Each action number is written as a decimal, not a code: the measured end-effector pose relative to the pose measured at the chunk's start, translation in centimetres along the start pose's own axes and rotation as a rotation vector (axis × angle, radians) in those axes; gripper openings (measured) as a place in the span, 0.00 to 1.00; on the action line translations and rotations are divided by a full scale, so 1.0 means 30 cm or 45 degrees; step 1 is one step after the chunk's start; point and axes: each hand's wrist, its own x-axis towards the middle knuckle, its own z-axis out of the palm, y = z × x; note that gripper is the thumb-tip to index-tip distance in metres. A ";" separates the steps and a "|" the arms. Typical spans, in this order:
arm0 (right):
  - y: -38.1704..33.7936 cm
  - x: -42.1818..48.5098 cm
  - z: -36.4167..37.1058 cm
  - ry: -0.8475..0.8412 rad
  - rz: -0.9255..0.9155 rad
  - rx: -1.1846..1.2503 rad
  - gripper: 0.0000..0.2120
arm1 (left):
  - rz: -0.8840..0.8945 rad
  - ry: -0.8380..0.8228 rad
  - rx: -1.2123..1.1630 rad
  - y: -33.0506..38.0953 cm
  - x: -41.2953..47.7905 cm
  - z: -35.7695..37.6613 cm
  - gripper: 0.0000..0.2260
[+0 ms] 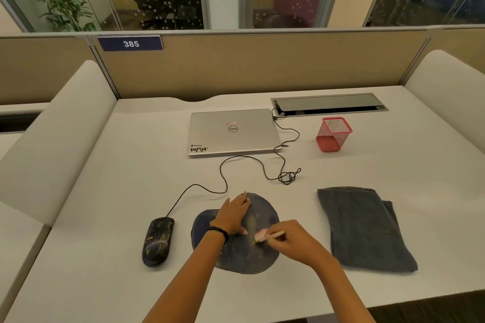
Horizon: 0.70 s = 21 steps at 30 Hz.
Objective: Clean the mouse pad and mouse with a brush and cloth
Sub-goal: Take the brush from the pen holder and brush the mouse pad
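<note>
The mouse pad [252,257] lies under both our hands. The fingers [278,237] of our right hand [291,238] pinch a small brush [262,235], its pink head down on the pad's middle and its handle running toward the pad's right. Our left hand [233,214] presses flat on the pad's far left part, fingers straight, pinning it to the desk [131,165]. A yellowish streak [252,225] lies just left of the bristles, so we judge the next stroke goes leftward. The mouse [157,241] sits left of the pad, the folded cloth [364,231] well to its right.
</note>
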 end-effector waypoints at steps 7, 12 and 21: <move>0.030 -0.002 -0.041 0.263 -0.013 0.065 0.07 | -0.005 -0.009 -0.004 0.000 0.000 -0.003 0.40; 0.050 -0.025 -0.038 0.059 0.051 -0.001 0.11 | -0.005 -0.010 -0.014 -0.005 0.001 -0.001 0.41; 0.016 -0.042 -0.056 0.238 -0.019 0.084 0.09 | -0.004 -0.021 0.000 -0.002 0.004 -0.001 0.40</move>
